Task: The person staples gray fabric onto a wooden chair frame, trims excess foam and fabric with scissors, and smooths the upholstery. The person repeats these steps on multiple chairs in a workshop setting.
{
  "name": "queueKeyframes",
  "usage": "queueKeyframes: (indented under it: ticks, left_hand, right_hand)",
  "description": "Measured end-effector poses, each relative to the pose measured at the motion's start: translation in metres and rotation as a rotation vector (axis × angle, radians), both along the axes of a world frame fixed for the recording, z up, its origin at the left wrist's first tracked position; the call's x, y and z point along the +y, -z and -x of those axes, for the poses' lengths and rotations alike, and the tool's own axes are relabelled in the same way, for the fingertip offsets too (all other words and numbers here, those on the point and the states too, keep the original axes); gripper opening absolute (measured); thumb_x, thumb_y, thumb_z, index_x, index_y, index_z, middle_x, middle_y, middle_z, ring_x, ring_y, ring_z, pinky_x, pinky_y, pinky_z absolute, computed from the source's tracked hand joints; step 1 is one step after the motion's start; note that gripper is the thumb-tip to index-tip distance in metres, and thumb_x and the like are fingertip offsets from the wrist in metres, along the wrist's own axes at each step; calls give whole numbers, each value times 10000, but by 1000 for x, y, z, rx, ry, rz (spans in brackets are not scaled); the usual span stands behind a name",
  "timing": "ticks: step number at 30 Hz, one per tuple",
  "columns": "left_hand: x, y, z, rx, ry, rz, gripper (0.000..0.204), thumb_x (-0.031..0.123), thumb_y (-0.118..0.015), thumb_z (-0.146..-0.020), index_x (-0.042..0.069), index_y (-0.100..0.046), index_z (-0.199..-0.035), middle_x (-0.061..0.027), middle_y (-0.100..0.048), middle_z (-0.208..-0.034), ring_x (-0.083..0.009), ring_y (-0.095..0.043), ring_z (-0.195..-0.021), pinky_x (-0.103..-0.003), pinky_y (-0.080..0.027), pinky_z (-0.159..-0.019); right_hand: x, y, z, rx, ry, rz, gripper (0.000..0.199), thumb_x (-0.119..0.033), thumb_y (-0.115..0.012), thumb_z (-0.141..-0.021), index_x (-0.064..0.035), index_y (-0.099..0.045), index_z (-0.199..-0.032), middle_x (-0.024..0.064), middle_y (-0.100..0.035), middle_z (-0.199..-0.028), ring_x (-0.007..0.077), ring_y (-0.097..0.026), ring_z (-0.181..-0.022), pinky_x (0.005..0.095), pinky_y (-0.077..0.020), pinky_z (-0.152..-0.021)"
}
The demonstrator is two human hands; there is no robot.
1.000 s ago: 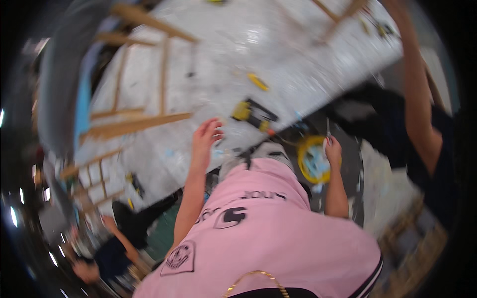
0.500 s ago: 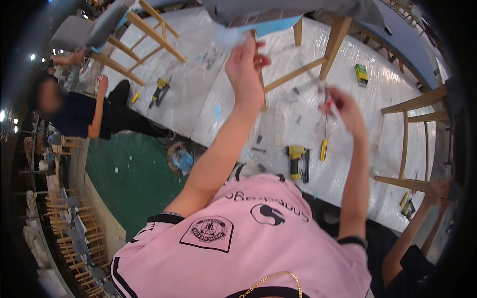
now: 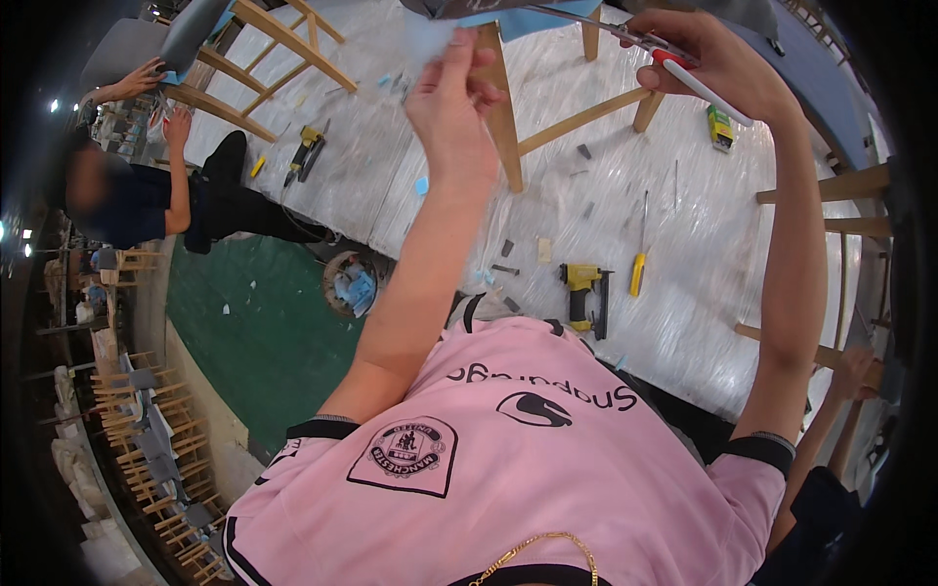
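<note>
At the top of the view, a wooden chair with a grey seat [image 3: 467, 9] stands on the plastic-covered table. Thin light-blue sheet material [image 3: 547, 20] shows along the seat's underside. My left hand [image 3: 457, 122] is raised beside a chair leg [image 3: 501, 107], its fingers pinched on a blurred, pale edge of this sheet. In my right hand [image 3: 728, 63] are scissors [image 3: 705, 91] with white and red handles. Their long blades point left along the blue sheet, and the tips are partly hidden under the seat.
A yellow-black nail gun [image 3: 583, 293] and a yellow-handled screwdriver [image 3: 638, 274] lie nearest me. A green-yellow box [image 3: 720, 128] is at right; another nail gun [image 3: 305, 154] is at left. A bin [image 3: 337, 269] holds blue scraps. A co-worker [image 3: 137, 200] handles another chair; another person's arms show lower right.
My right hand has moved up and right, bringing the scissors' blades to the blue sheet. My left hand has shifted slightly left and down, still pinching. The co-worker's hands have moved closer together.
</note>
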State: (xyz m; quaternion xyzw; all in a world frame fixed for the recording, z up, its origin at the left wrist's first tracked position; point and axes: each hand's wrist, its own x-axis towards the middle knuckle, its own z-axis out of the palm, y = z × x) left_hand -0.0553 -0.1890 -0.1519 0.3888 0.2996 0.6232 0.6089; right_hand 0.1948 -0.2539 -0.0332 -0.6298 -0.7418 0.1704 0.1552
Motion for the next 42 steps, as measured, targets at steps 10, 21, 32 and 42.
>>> queueKeyframes:
  ticks: [10,21,32,42]
  left_hand:
    - [62,-2,44,769,-450,-883,405,160,-898,-804,6,-620,-1055,-74,-667,-963,-142,-619,-846,-265,-513,-796]
    - [69,-10,55,677,-149,-709,278,61,-773,-915,-36,-620,-1125,-93,-675,-1046,-141,-637,-954,-272,-523,-853]
    - [50,-9,46,595,-213,-733,254,70,-747,-938,-16,-605,-1131,-89,-653,-1027,-156,-640,-917,-341,-552,-837]
    - [-29,8,-19,105,17,-16,331,307,-685,-1000,41,-646,-1192,-12,-644,-965,-91,-589,-677,-276,-507,-699]
  right_hand:
    - [9,-2,11,-106,-51,74,541,-443,-814,-840,-24,-724,-1169,144,-749,-1004,249,-697,-917,354,-530,-791]
    - [58,1,-26,-16,-292,154,617,-533,-809,-818,-99,-734,-1251,82,-729,-967,185,-652,-819,344,-530,-679]
    - [53,-3,-32,88,-322,121,654,-534,-832,-793,-95,-726,-1267,69,-742,-974,177,-655,-852,334,-533,-719]
    - [55,-22,-26,-18,-297,174,609,-498,-835,-808,-60,-740,-1219,60,-744,-952,152,-643,-796,311,-503,-680]
